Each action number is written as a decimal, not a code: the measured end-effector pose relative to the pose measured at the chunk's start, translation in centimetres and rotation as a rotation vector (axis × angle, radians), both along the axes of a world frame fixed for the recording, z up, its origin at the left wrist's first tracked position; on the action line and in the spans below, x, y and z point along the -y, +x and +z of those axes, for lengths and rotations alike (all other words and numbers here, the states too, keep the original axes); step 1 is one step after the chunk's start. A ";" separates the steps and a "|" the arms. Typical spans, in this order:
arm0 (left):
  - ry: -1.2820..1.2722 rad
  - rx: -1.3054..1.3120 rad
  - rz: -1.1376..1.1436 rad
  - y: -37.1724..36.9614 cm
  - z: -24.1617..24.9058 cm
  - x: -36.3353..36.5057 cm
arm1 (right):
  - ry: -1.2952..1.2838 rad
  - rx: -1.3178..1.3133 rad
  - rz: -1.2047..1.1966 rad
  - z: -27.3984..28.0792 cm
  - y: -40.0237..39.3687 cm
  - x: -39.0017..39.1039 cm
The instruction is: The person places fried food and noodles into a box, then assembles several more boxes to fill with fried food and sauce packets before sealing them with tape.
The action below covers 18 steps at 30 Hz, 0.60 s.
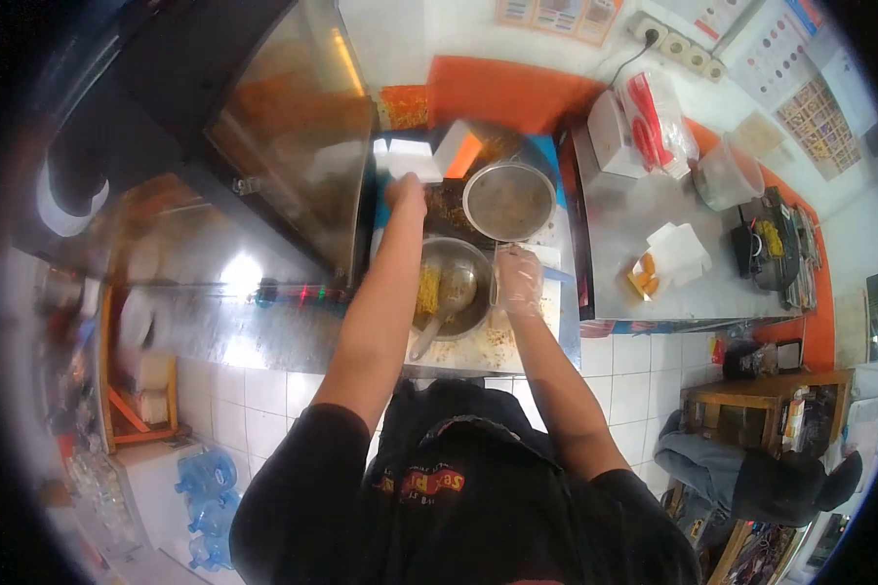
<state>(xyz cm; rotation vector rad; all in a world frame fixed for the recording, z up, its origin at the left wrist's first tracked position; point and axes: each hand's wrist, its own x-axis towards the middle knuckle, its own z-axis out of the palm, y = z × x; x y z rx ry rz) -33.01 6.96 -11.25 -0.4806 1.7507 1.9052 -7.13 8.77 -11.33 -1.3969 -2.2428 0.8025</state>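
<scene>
My left hand (407, 192) reaches to the back of the counter, its fingers closed at the near edge of an open white takeaway box (412, 162). My right hand (519, 273), in a clear plastic glove, is closed beside the metal bowl; what it grips, if anything, is hidden. Yellow noodles (428, 291) lie at the left inside that metal bowl (478, 317), with a ladle (455, 291) resting in it. Just beyond my right hand sits a round, shallow metal pan (509, 202). Another white box with an orange side (458, 151) stands behind.
To the right, a steel counter (615, 263) bears an open box of fried food (646, 277), a clear plastic tub (729, 174) and a dark appliance (776, 244). A glass-fronted cabinet (293, 136) stands close at left. A person (751, 478) is at the lower right.
</scene>
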 end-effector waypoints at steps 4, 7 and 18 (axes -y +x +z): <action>-0.356 -1.038 0.004 4.5 7.9 4.3 | -0.285 -0.481 0.243 1.0 2.5 -2.6; -0.253 -1.279 -0.017 8.7 13.4 9.0 | -0.403 -0.395 0.348 3.5 0.8 -4.8; -0.618 -1.299 0.195 16.7 8.5 36.9 | -0.255 -0.150 -0.433 8.1 6.1 7.6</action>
